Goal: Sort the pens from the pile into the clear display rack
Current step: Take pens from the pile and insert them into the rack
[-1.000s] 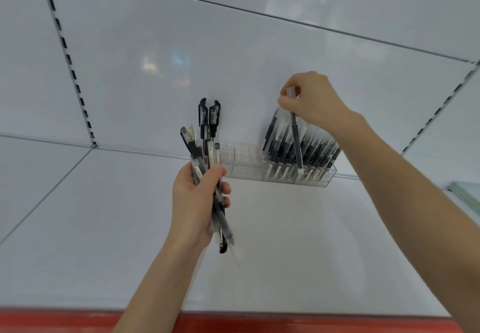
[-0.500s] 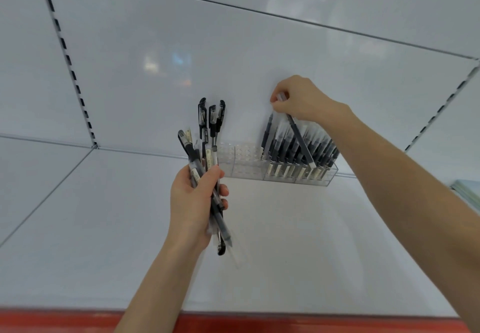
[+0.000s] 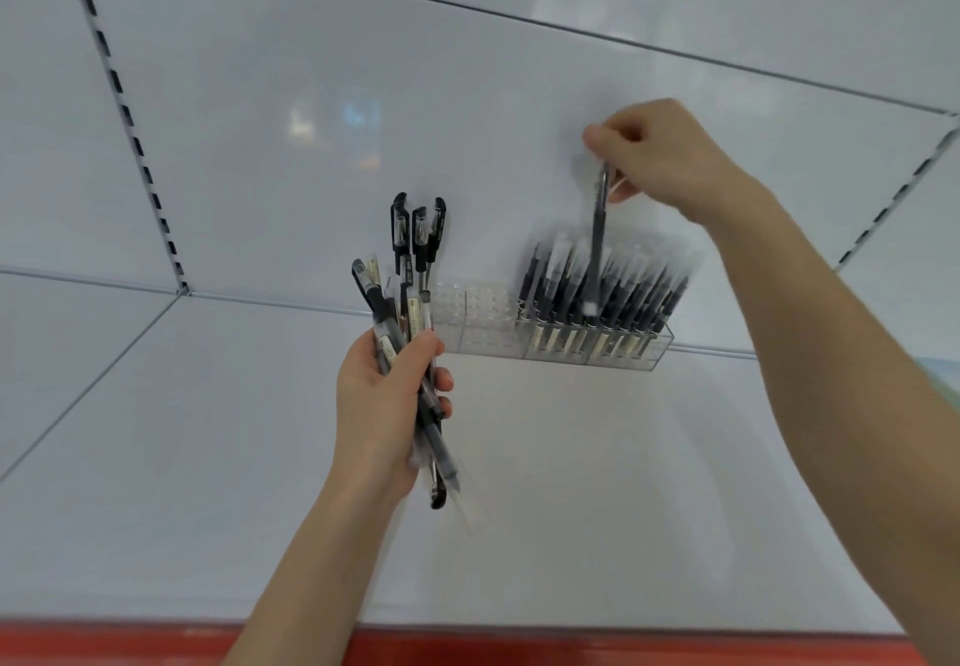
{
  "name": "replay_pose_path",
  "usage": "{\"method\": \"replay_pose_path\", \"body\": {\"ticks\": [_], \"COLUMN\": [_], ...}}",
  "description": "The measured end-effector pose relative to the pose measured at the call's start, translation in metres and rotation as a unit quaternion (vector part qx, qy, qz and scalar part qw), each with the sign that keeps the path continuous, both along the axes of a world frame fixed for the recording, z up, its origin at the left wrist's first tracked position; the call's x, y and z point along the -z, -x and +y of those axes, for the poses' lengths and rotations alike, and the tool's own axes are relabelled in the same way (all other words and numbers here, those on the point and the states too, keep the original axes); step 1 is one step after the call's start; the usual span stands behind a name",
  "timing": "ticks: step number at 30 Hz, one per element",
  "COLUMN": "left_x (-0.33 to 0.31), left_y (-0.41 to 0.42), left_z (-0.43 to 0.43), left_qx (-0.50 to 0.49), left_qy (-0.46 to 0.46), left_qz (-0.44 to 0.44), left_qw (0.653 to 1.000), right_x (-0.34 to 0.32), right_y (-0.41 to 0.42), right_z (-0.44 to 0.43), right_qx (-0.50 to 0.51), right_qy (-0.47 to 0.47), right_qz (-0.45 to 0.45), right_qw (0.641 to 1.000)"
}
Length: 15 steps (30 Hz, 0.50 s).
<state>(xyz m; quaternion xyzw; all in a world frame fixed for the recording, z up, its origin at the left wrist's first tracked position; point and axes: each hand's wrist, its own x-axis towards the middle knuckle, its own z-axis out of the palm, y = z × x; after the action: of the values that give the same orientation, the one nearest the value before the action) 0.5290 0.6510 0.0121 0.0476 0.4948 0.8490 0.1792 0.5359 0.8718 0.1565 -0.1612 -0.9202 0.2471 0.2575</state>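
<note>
My left hand (image 3: 382,405) grips a bunch of black-capped pens (image 3: 413,270) that fan upward, with their tips pointing down past my wrist. The clear display rack (image 3: 483,332) stands on the white shelf against the back panel. Its right part is packed with several black pens (image 3: 623,291); its left cells show no pens. My right hand (image 3: 660,156) pinches the top of a single pen (image 3: 598,239) and holds it nearly upright, its lower end down among the racked pens.
The white shelf (image 3: 597,483) has a red front edge (image 3: 467,647). Slotted uprights run up the back panel at left (image 3: 130,130) and right (image 3: 893,192). A pale greenish object (image 3: 943,366) peeks in at the right edge.
My right hand has shifted up and to the right, swinging the single pen from a slant to nearly upright over the rack. The left hand's bunch barely moved.
</note>
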Motion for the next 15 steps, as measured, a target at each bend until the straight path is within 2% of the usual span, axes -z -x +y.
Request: {"method": "replay_pose_path", "body": {"ticks": [2, 6, 15], "left_x": [0.000, -0.002, -0.002], "left_y": [-0.001, -0.003, -0.004], "left_z": [0.000, 0.001, 0.000], "left_qx": [0.001, 0.005, -0.003], "left_qy": [0.000, 0.001, 0.004], "left_qz": [0.000, 0.001, 0.005], "left_qw": [1.000, 1.000, 1.000], "right_x": [-0.001, 0.020, 0.050], "right_y": [-0.003, 0.003, 0.010], "right_z": [0.001, -0.010, -0.012], "right_qx": [-0.018, -0.016, -0.045], "right_qy": [0.033, 0.004, -0.044], "right_qz": [0.063, 0.159, 0.111], "right_qw": [0.997, 0.987, 0.992]}}
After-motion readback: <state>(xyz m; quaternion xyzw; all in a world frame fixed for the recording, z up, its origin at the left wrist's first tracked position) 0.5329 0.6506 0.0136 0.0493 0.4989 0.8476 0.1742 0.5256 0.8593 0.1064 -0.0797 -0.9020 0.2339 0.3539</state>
